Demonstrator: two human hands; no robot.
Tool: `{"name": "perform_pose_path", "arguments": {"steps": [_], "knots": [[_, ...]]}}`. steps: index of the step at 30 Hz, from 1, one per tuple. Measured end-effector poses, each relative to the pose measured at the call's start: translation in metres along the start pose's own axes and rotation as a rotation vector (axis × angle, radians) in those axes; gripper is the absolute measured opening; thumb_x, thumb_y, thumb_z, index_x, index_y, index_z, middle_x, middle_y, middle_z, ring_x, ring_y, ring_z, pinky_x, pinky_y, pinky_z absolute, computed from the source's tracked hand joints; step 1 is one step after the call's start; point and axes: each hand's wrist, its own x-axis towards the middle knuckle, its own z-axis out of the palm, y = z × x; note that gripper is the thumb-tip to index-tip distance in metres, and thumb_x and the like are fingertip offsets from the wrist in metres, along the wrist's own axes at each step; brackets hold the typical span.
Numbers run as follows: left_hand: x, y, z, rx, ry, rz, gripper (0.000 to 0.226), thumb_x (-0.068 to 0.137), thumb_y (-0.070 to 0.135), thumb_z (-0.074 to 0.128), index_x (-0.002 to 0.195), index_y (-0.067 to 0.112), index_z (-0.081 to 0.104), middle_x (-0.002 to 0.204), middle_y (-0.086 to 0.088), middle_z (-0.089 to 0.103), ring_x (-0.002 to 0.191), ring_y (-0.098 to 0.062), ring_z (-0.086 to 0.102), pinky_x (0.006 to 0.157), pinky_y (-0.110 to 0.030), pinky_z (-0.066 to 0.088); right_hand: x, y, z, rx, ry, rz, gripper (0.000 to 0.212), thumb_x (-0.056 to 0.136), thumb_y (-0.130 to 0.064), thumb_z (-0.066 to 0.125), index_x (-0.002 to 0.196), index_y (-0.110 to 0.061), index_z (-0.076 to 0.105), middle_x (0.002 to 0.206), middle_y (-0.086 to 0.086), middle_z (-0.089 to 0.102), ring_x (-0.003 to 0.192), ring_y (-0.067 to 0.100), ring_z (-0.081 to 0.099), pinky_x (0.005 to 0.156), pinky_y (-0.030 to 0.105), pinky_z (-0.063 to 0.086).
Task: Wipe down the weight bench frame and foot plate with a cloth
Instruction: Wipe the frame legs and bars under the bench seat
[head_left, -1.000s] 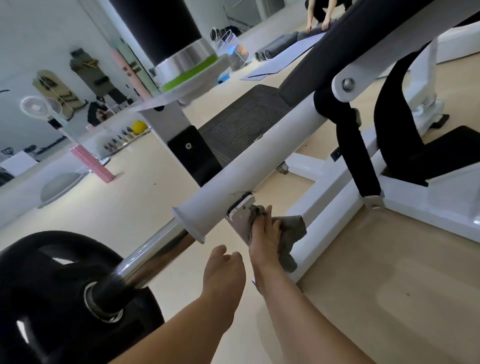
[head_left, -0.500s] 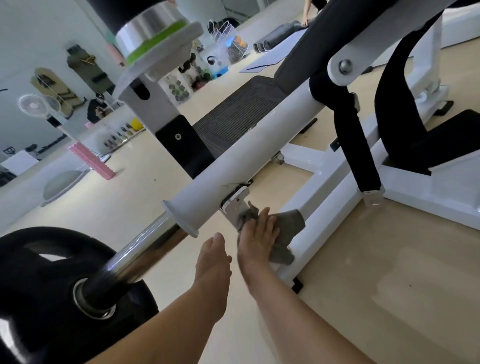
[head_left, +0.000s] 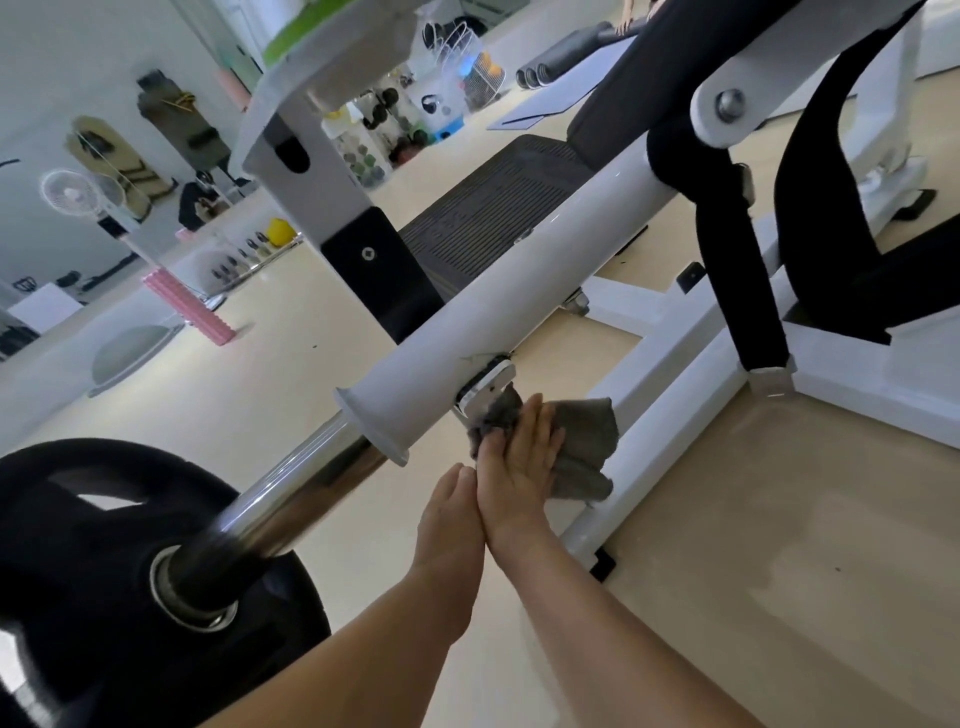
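Observation:
A grey cloth lies flat against the white base rail of the weight bench frame, just under a small metal bracket on the white lever tube. My right hand presses on the cloth with straight fingers. Beside it, touching its wrist, my left hand holds nothing, its fingers relaxed. The black ribbed foot plate sits beyond the tube, with neither hand on it.
A black weight plate on a chrome sleeve fills the lower left. Black straps hang from the frame at right. Farther off are a pink foam roller, a fan, rolled mats and bare wooden floor.
My right hand with the cloth stays under the bracket, shifting slightly along the rail. My left hand has drawn in until it touches the right wrist. The view has tilted upward.

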Motion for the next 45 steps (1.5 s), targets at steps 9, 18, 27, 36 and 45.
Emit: {"name": "perform_pose_path", "arguments": {"steps": [9, 18, 27, 36, 45], "knots": [[-0.002, -0.014, 0.01, 0.084, 0.123, -0.013, 0.039, 0.108, 0.039, 0.036, 0.131, 0.017, 0.059, 0.135, -0.001, 0.061, 0.128, -0.021, 0.055, 0.116, -0.05, 0.04, -0.002, 0.039, -0.03, -0.07, -0.091, -0.042, 0.06, 0.11, -0.037, 0.029, 0.162, -0.033, 0.0, 0.171, -0.012, -0.006, 0.15, -0.005, -0.012, 0.129, 0.037, -0.003], [0.0, 0.006, 0.027, 0.062, -0.066, -0.122, 0.052, 0.107, 0.056, 0.035, 0.11, 0.019, 0.071, 0.096, -0.011, 0.079, 0.094, -0.029, 0.076, 0.098, -0.046, 0.058, -0.023, -0.001, -0.083, 0.242, -0.124, 0.202, 0.022, 0.105, -0.033, 0.054, 0.116, -0.046, 0.07, 0.098, -0.007, 0.075, 0.086, 0.009, 0.069, 0.064, 0.019, 0.052], [0.001, 0.019, 0.03, 0.203, -0.154, -0.162, 0.027, 0.105, 0.017, 0.053, 0.106, -0.002, 0.072, 0.09, -0.021, 0.077, 0.081, -0.035, 0.075, 0.082, -0.046, 0.063, -0.039, -0.011, -0.117, 0.195, -0.265, 0.271, 0.028, 0.1, -0.03, 0.057, 0.125, -0.036, 0.066, 0.116, -0.014, 0.07, 0.106, 0.004, 0.064, 0.09, 0.026, 0.052], [-0.011, 0.03, 0.024, 1.197, -0.072, 1.039, 0.013, 0.097, 0.018, 0.057, 0.098, 0.017, 0.07, 0.101, 0.001, 0.061, 0.085, -0.023, 0.06, 0.066, -0.037, 0.055, -0.038, -0.02, -0.144, -0.089, 0.024, 0.282, 0.031, 0.095, -0.026, 0.048, 0.064, -0.027, 0.045, 0.059, -0.013, 0.045, 0.061, 0.016, 0.042, 0.055, 0.03, 0.033], [0.027, 0.038, 0.009, 1.649, -0.102, 1.346, 0.062, 0.05, -0.004, 0.092, 0.108, 0.013, 0.078, 0.118, -0.009, 0.073, 0.103, -0.029, 0.071, 0.077, -0.038, 0.062, -0.038, -0.037, -0.142, 0.302, 0.057, 0.576, 0.018, 0.089, -0.018, 0.051, 0.076, -0.013, 0.062, 0.097, 0.021, 0.075, 0.077, 0.027, 0.057, 0.072, 0.038, 0.046]]}}
